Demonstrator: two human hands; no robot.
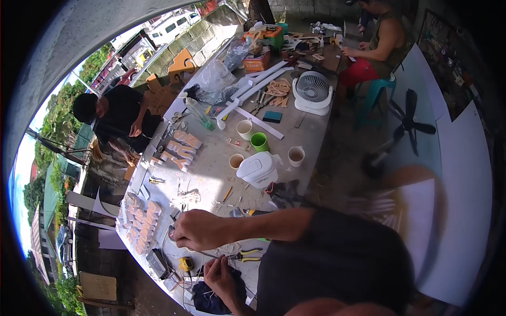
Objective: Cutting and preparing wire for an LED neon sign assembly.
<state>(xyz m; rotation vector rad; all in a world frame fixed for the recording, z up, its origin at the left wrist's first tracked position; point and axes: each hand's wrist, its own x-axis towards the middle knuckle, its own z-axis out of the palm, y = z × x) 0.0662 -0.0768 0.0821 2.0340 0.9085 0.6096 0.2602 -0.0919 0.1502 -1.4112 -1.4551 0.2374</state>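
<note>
My right hand (203, 230) is closed in a fist over the near part of the table, its arm reaching in from the right. Part of a small red and dark object (172, 233) shows at its far side. A thin grey cord-like strand (206, 254) runs from this hand to my left hand (220, 278), whose fingers are pinched on it. Below my left hand lies a dark cloth (205, 299). Pliers with yellow and black handles (249, 256) rest beside the hands. A yellow tool (185, 264) and a black box with wires (159, 264) lie nearby.
Block letters (142, 226) stand along the left edge, more letters (182, 148) farther back. A white lidded container (258, 169), a green cup (259, 141) and a white fan (313, 92) stand beyond. One person (124, 113) works at left, another (382, 42) sits at back right.
</note>
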